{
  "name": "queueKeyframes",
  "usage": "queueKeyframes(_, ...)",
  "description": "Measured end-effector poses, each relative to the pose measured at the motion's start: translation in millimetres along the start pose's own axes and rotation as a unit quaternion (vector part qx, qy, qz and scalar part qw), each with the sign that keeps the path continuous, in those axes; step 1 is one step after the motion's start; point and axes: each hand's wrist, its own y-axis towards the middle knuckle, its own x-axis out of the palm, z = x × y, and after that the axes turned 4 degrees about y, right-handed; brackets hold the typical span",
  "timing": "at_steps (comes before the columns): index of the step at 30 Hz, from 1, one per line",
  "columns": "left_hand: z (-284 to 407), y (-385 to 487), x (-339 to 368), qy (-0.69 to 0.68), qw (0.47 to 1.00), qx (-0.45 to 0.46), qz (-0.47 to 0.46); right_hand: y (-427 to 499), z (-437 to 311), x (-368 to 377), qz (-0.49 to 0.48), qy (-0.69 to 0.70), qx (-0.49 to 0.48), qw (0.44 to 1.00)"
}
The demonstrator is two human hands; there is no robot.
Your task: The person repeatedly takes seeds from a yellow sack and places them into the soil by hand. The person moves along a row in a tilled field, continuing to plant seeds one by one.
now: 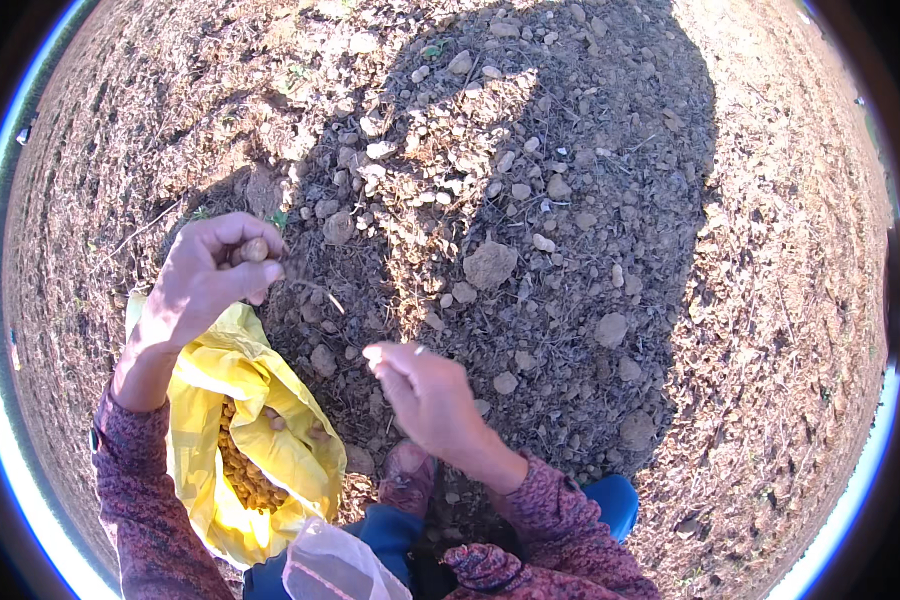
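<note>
My left hand (221,270) is raised above the yellow woven sack (195,397). Its fingers are curled around peanuts (253,250), one of which shows plainly in the palm. A thin dry stem (319,289), blurred, is just right of those fingertips. To the lower right, my right hand (431,394) hovers over the soil with its fingers drawn together. Blur hides whether anything is between its fingertips. Through the sack's open mouth I see a heap of brownish-yellow peanuts (244,472). A few more lie on a fold of the sack.
Loose peanuts (544,243) lie scattered among dirt clods (490,265) and dry plant litter. My shoe (407,476) is planted beside the sack. At the bottom, a pale translucent cloth (337,562) hangs into view. A shadow covers much of the ground ahead.
</note>
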Motion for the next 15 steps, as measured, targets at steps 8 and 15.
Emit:
queueKeyframes(8,-109,-171,-28,0.29,0.829,-0.167,-0.449,70,86,-151,0.09,-0.41,-0.033,0.907)
queueKeyframes(15,-158,-209,21,0.442,0.886,-0.025,-0.133,47,85,-157,0.358,-0.295,-0.001,0.886)
